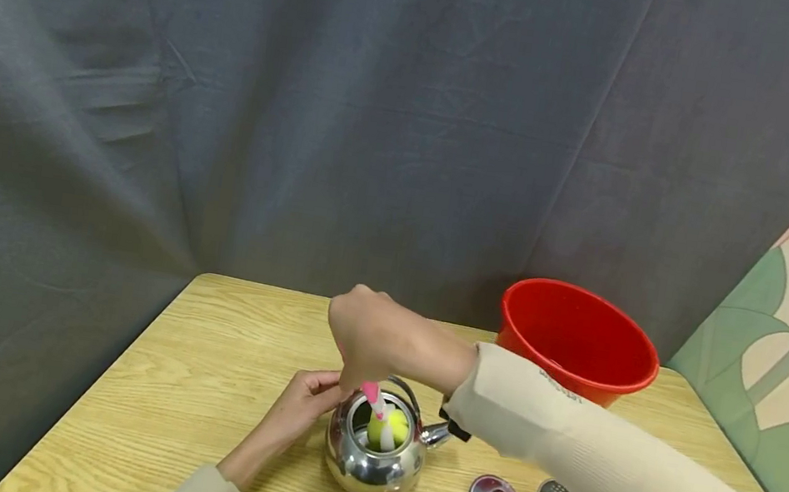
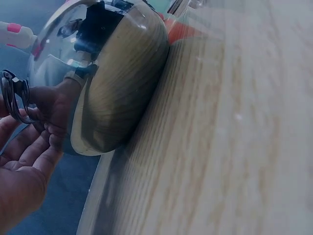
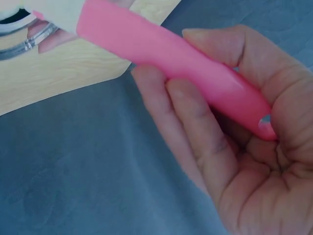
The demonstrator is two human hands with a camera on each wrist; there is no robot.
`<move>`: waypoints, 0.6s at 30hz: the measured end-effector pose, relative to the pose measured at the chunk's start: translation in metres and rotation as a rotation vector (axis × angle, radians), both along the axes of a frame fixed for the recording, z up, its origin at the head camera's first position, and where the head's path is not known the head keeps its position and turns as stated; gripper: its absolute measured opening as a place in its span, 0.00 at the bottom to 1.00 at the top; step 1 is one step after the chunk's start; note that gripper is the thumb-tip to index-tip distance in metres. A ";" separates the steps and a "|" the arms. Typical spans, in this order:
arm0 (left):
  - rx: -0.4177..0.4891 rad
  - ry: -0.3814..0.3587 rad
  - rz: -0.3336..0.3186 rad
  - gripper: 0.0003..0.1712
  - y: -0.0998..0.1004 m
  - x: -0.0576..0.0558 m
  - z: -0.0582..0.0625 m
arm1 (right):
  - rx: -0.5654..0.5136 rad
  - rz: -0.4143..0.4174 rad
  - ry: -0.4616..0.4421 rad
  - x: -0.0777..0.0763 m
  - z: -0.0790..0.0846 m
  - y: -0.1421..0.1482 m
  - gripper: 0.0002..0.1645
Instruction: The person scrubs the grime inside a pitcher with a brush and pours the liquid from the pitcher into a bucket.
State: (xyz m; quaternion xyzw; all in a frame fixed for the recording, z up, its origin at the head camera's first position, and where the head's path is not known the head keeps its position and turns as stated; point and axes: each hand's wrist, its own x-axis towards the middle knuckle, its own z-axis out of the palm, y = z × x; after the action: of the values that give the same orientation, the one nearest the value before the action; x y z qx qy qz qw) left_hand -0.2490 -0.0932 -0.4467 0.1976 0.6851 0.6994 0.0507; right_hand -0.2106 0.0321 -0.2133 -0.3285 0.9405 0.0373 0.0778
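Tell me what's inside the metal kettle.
Inside the metal kettle sits the yellow head of a pink-handled brush; the kettle's floor beneath is covered.

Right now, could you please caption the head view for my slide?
Right hand holding a pink-handled sponge brush in a shiny open kettle's mouth, left hand at its side.
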 end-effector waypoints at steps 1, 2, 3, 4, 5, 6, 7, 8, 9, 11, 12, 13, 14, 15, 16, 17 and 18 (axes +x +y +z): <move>-0.002 0.002 0.001 0.18 0.000 0.000 0.000 | -0.018 0.012 0.009 0.002 -0.001 0.001 0.16; -0.001 0.004 0.000 0.19 0.000 -0.001 -0.001 | -0.040 0.026 0.018 0.004 -0.003 0.003 0.16; 0.002 0.006 -0.006 0.19 0.001 -0.001 -0.001 | -0.060 0.039 0.029 0.006 -0.004 0.005 0.17; 0.007 0.007 -0.011 0.19 0.001 -0.001 -0.002 | -0.077 0.050 0.037 0.008 -0.006 0.008 0.17; 0.012 0.010 -0.016 0.19 0.001 -0.002 -0.002 | -0.095 0.062 0.049 0.010 -0.007 0.011 0.17; 0.012 0.011 -0.020 0.19 0.001 -0.002 -0.002 | -0.107 0.075 0.066 0.012 -0.008 0.014 0.17; 0.012 0.013 -0.024 0.19 0.001 -0.001 -0.002 | -0.128 0.079 0.068 0.013 -0.009 0.018 0.17; 0.013 0.013 -0.027 0.19 0.001 -0.001 -0.002 | -0.151 0.078 0.067 0.015 -0.010 0.021 0.16; 0.013 0.011 -0.029 0.20 0.001 -0.002 -0.002 | -0.170 0.069 0.065 0.017 -0.011 0.025 0.15; 0.003 0.010 -0.023 0.20 0.000 -0.002 -0.002 | -0.210 0.043 0.053 0.020 -0.012 0.033 0.11; 0.001 0.007 -0.020 0.20 0.001 -0.002 -0.001 | -0.237 0.019 0.035 0.022 -0.012 0.038 0.09; 0.002 0.003 -0.015 0.21 0.001 -0.002 -0.001 | -0.268 -0.001 0.019 0.023 -0.013 0.042 0.09; 0.004 -0.003 -0.010 0.21 0.001 -0.002 -0.001 | -0.296 -0.011 0.018 0.024 -0.014 0.047 0.08; 0.007 -0.006 -0.005 0.21 0.001 -0.002 -0.001 | -0.329 -0.016 0.017 0.025 -0.016 0.053 0.08; 0.009 -0.010 0.001 0.21 0.000 -0.002 -0.001 | -0.368 -0.015 0.016 0.025 -0.018 0.058 0.08; 0.015 -0.014 0.007 0.21 0.000 -0.001 0.000 | -0.409 -0.004 0.018 0.025 -0.020 0.064 0.08; 0.022 -0.014 0.009 0.21 0.000 -0.001 0.000 | -0.447 0.010 0.024 0.025 -0.022 0.070 0.08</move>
State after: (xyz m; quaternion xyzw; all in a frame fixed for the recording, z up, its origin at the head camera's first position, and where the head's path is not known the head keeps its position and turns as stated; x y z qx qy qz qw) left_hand -0.2500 -0.0930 -0.4468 0.1900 0.6777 0.7086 0.0503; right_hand -0.1857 0.1025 -0.2350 -0.3417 0.9247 -0.1677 -0.0083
